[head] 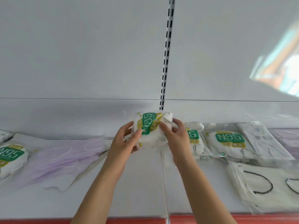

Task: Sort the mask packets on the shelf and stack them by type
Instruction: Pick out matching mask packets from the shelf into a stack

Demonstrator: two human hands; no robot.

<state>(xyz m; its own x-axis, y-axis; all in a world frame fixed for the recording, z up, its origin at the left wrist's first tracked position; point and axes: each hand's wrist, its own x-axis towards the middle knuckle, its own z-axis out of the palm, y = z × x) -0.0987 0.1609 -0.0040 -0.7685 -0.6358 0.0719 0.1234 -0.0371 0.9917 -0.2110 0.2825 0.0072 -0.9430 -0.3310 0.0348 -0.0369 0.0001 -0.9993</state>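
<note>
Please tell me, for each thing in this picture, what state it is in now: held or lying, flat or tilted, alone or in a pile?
Held N95 packet: lifted above shelf, tilted, gripped by both hands.
Left hand: grips packet's left side.
Right hand: grips packet's right side.
N95 packets at right: lying, overlapping.
N95 packet at far left: lying flat.
Purple mask packets: lying, overlapping.
Black-looped mask packets: lying, piled.
Shelf: holds all packets.

A: How are the arms?
B: Both bare, stretched forward, converging.
A: And the hands?
B: Left hand [125,139] and right hand [175,133] face each other, fingers curled, pinching one packet [149,126] between them.
</note>
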